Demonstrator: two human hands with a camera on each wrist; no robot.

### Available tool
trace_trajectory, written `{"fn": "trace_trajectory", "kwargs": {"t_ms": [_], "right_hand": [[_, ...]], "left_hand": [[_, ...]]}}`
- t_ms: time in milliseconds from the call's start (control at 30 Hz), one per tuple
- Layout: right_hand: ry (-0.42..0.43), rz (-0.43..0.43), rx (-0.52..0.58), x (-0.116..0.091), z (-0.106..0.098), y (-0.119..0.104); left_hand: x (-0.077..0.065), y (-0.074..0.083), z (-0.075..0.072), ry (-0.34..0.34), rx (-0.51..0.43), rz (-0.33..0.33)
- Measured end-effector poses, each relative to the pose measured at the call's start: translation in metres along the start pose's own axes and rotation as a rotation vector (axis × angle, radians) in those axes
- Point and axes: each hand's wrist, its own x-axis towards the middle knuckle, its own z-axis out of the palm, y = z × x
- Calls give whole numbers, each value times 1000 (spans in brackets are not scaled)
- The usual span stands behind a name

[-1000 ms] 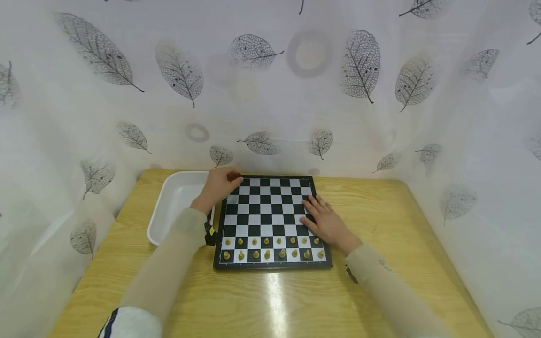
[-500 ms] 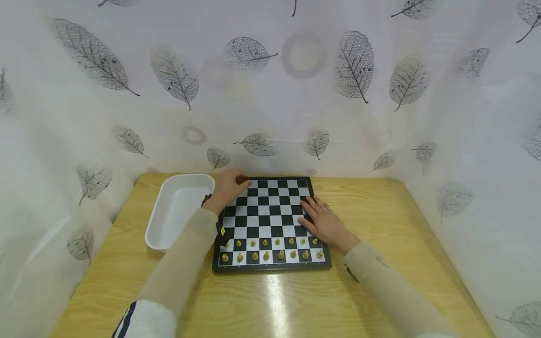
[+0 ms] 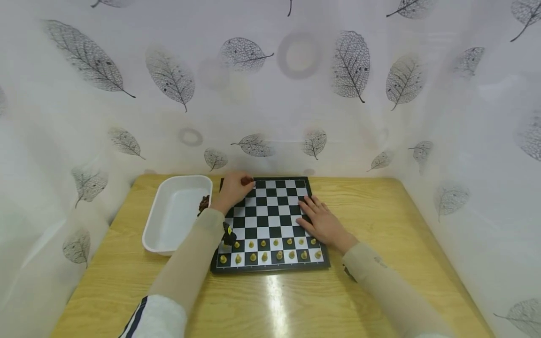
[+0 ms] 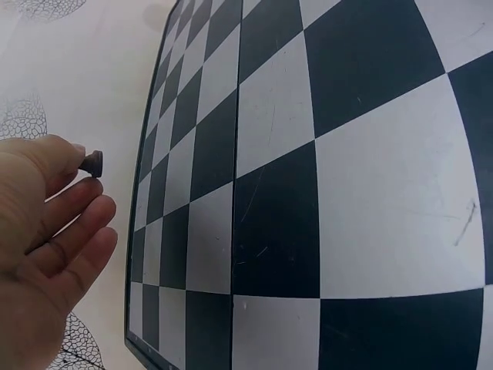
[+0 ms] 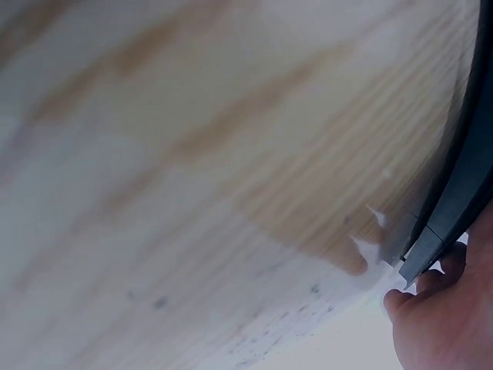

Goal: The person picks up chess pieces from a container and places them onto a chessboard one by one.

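Observation:
My left hand [image 3: 231, 191] is over the far left part of the chessboard [image 3: 268, 220]. In the left wrist view, its thumb and forefinger pinch a small dark chess piece [image 4: 93, 163], mostly covered by the fingers; only the round base shows. My right hand [image 3: 324, 221] rests on the board's right edge with its fingers stretched out. The right wrist view shows that hand [image 5: 451, 316] against the board's dark side [image 5: 454, 193]. Two rows of yellowish chess pieces [image 3: 264, 256] stand along the near side of the board.
A white tray [image 3: 155, 220] stands left of the board, with a dark brown cluster [image 3: 204, 203] at its right side, partly behind my left arm. Both lie on the wooden table [image 3: 363, 197]. A leaf-patterned curtain [image 3: 270, 108] hangs behind and at both sides.
My left hand has moved slightly right along the board's far edge, bringing the dark cluster in the tray into view. The right hand stays on the board's right edge.

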Motion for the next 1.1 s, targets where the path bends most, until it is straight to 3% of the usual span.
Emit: {"fn": "trace_trajectory", "kwargs": {"t_ms": [400,1100], "right_hand": [[2,-19,-18,0,1,1],[17,-21,-16,-1,0,2]], "left_hand": [[12,-8,13,9,11,-16],[33,-5,35,-27,-7,-63]]}}
